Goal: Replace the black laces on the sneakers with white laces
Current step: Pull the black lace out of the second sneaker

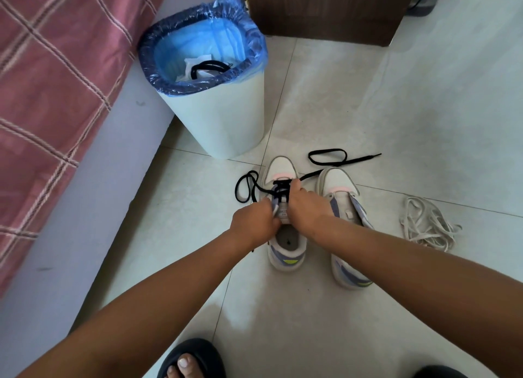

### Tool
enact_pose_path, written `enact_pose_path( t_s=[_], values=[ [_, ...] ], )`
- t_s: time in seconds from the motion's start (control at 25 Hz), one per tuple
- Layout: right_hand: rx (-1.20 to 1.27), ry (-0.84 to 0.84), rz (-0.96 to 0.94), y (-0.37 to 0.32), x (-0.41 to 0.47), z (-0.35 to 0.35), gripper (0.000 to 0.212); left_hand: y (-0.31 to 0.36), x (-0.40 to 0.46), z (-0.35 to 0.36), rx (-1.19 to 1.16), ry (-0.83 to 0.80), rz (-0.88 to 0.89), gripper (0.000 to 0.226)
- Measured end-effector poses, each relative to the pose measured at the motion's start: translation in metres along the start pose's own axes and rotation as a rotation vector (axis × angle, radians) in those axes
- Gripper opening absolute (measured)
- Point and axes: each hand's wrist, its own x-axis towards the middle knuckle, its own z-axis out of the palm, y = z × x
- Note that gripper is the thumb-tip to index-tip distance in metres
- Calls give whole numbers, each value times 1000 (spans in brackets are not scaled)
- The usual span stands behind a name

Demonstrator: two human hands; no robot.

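Hands unlacing grey-and-lilac sneaker
Left hand pinches its tongue; right hand fingers grip flat black lace, which may snag if tugged.

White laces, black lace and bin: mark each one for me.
white laces (427, 225): head view, middle of the loose pile on the floor.
black lace (328, 157): head view, loop lying past the shoe toes.
bin (223, 123): head view, its pale outer wall.
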Motion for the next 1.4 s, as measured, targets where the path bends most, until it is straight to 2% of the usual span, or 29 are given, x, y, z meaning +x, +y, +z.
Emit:
enact_pose_path(
  t_s=[0.24,0.48,0.68,0.76,0.84,1.04,1.16,1.24,1.32,1.4],
  values=[
    [335,43,-98,29,-2,-17,30,-23,-5,-36,-127,99,19,41],
    [376,61,-262,27,-18,-28,25,-54,-26,-45,-309,73,25,37],
    [352,27,-327,31,-27,-30,23,-66,-31,-31,-656,-47,64,33],
    [243,-6,-332,32,-28,-26,22,-57,-31,-23,-534,-52,103,37],
    [138,-4,-339,35,-30,-21,32,-48,-30,-17,-273,-31,164,44],
    [35,100,-361,40,-38,-18,37,-44,-25,-7,92,386,434,44],
    [8,146,-360,41,-38,-19,36,-43,-24,-3,220,489,420,47],
    [-97,285,-422,42,-36,-16,33,-43,-25,1,347,552,391,49],
    [-222,372,-466,43,-34,-9,27,-38,-26,3,434,552,322,61],
    [-326,365,-465,40,-30,-2,34,-28,-23,7,478,504,263,72]
  ],
)
